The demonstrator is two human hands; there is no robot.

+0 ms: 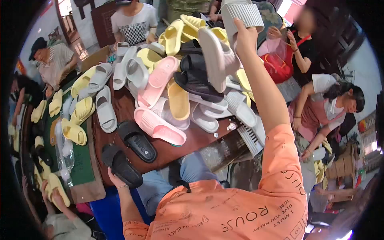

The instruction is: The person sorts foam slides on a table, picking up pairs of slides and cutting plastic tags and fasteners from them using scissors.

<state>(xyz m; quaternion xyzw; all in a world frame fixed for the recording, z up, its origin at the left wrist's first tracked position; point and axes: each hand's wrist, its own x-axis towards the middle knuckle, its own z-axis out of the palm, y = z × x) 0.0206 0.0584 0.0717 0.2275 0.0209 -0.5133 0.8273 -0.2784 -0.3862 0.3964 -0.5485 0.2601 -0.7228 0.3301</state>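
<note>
My left hand (pixel 117 178) is closed on the near side of a black slide slipper (pixel 120 165), tilted at the table's front edge. Beside it, another black slipper (pixel 137 141) lies on the brown tabletop. My right arm reaches far over the pile, and my right hand (pixel 245 37) grips a light grey ribbed slipper (pixel 244 17) raised above it. Just left of that hand, a pale grey slipper (pixel 214 60) stands steeply on its side; whether the hand also touches it, I cannot tell. Pink (pixel 160 126), yellow, grey and black slippers are heaped below.
Several people sit or stand around, one across the table (pixel 134 22) and one at right (pixel 328 100). A green-topped table (pixel 82 168) at left bears yellow slippers (pixel 75 132) and clear plastic. A red bag (pixel 277 68) is at the far right.
</note>
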